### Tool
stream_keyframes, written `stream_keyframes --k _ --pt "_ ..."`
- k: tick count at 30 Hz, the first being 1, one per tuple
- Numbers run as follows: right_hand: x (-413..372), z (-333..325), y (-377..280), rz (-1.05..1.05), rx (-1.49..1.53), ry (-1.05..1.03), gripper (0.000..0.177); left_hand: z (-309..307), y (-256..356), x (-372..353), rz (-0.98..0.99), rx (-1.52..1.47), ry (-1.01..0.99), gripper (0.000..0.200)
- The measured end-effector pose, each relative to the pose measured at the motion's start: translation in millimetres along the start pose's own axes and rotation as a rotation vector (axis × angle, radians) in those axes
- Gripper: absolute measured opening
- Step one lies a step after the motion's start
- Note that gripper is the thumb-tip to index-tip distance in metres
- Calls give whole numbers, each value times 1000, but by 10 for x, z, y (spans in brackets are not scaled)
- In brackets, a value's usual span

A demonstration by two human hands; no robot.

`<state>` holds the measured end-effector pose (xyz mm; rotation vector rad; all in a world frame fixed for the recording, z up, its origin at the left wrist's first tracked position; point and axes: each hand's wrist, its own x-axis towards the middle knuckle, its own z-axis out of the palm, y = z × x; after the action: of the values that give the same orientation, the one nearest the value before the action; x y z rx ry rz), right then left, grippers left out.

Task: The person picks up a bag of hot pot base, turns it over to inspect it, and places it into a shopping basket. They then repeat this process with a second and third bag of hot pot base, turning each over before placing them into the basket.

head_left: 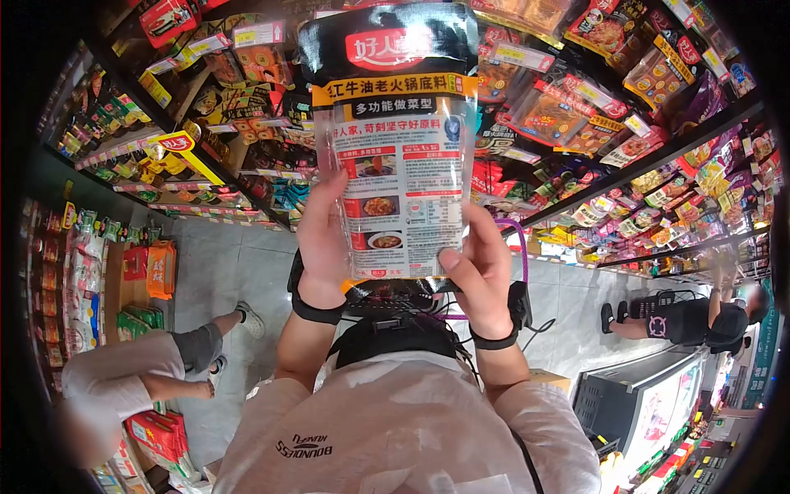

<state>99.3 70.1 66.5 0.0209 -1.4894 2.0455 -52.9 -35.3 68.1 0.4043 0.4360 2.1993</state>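
Observation:
A large packet of hotpot base is held upright in front of me, its printed back facing the camera. It has a black top with a red logo, a yellow band and small food pictures. My left hand grips its left edge, the fingers partly hidden behind it. On the lower right, my right hand holds the packet with the thumb across its front. Each wrist wears a black band. Below the packet, a dark shopping basket is partly visible near my waist.
Shelves of packaged seasonings rise ahead and to the right. More shelves stand left. A person in a white shirt is at lower left; another in black is at far right. A chest freezer stands at lower right.

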Motion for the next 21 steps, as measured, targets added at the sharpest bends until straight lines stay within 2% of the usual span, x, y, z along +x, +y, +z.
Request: stream_keyframes --k 2,11,14,20,21 --pt "-4 -1 2 -15 -6 3 57 74 -15 12 54 25 42 36" --pt "14 14 14 -45 8 -4 58 68 38 38 49 96 -2 41" --pt "14 35 22 -29 6 20 59 49 45 32 31 -13 -55 40" --pt "-5 43 71 -12 29 36 58 -11 38 7 51 33 -37 39" --pt "-13 12 113 -11 -47 48 56 -78 15 -3 61 104 -13 38"
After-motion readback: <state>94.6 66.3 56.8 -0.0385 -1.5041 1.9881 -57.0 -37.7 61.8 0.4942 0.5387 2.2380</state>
